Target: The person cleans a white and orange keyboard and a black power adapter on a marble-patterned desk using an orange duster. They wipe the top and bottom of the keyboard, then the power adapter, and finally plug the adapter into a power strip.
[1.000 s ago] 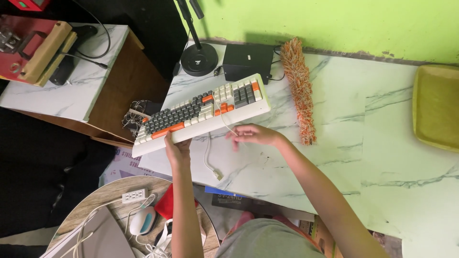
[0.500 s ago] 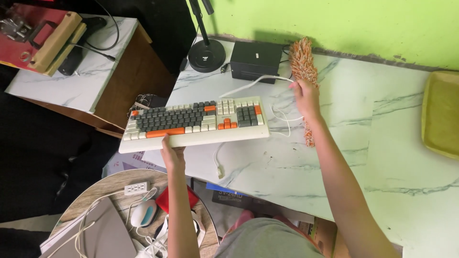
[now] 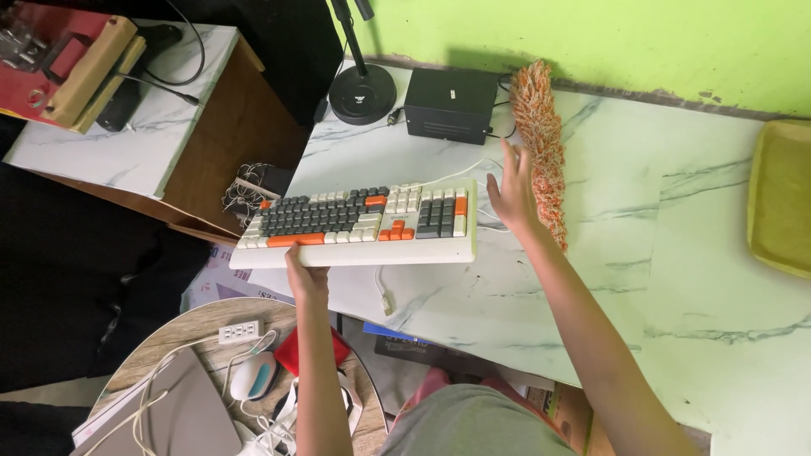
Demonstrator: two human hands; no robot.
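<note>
Green painted wall is running behind a wide white marble-patterned desk, and everything is lying on this desk or just beside it. At the far right edge a flat yellow-green plastic tray is resting, well apart from the hands.

Largest thing near the hands is the long cream keyboard with grey and orange keys. It is sitting at the left front part of the desk, with its left end sticking out over the desk edge. The left hand is gripping the front edge of this keyboard from below, fingers clenched on it. For a good hold, I think the grip should be nearer the middle, because the overhanging end could tip, and the white cable under it could catch.

Behind, a black box-shaped device and a round black stand base are standing near the wall.

An orange and white fluffy duster is lying just right of the keyboard. The right hand is open, fingers spread, holding nothing, beside the duster; I cannot tell if it is touching it.
</note>
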